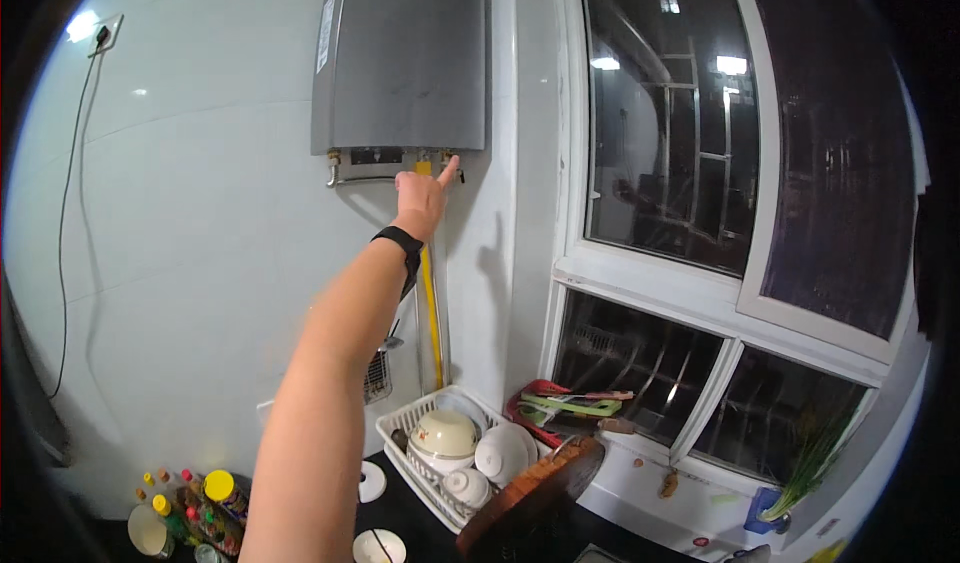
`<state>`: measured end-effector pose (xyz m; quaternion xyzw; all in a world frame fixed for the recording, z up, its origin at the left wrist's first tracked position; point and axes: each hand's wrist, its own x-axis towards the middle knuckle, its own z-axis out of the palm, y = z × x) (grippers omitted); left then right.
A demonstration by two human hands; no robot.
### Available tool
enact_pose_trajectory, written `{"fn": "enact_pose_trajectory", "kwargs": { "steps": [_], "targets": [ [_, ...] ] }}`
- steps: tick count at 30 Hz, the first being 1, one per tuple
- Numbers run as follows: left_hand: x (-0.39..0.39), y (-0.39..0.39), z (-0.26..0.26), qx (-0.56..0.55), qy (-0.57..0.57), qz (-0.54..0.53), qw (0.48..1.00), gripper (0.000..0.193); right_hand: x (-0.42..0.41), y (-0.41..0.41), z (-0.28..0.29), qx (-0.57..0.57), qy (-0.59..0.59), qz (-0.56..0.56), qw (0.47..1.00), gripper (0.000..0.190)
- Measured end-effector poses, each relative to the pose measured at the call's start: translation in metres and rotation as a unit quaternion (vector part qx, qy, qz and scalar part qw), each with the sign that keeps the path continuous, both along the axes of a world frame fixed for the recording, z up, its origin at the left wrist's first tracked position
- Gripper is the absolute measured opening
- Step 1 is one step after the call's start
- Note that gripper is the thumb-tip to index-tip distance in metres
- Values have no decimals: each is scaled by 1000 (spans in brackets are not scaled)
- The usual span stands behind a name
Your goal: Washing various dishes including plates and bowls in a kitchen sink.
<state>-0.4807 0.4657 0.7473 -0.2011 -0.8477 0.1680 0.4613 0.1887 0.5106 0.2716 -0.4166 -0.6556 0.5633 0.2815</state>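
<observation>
My left hand (424, 192), with a black band on its wrist, is raised to the underside of a grey wall-mounted water heater (411, 60). Its index finger points up at the brass pipe fittings near the heater's lower right edge; whether it touches them I cannot tell. The other fingers look curled, and nothing shows in them. Just behind the hand, a yellow gas pipe (431, 315) runs down the wall beside metal pipes. A dark panel (376, 156) and another brass fitting (334, 158) are left of the hand. My right hand is out of view.
Below stands a white dish rack (427, 492) with bowls, next to a round wooden chopping board (532, 488). A red basket (536, 413) holds utensils by the window. Bottles (199, 514) crowd the lower left. A white bowl (379, 547) and a potted green plant (772, 510) are near the lower edge.
</observation>
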Motion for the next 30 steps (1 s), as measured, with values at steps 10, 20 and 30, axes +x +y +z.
{"fn": "enact_pose_trajectory", "kwargs": {
  "steps": [10, 20, 30],
  "targets": [
    [-46, 36, 34, 95, -15, 47, 994, 86, -9, -25, 0, 47, -13, -67, 997, 55],
    [-71, 48, 28, 134, 26, 27, 990, 87, -6, -43, -10, -2, 12, -130, 991, 60],
    [-74, 40, 36, 162, 4, 21, 987, 85, -19, -44, -7, -64, 33, -175, 982, 44]
  ]
}}
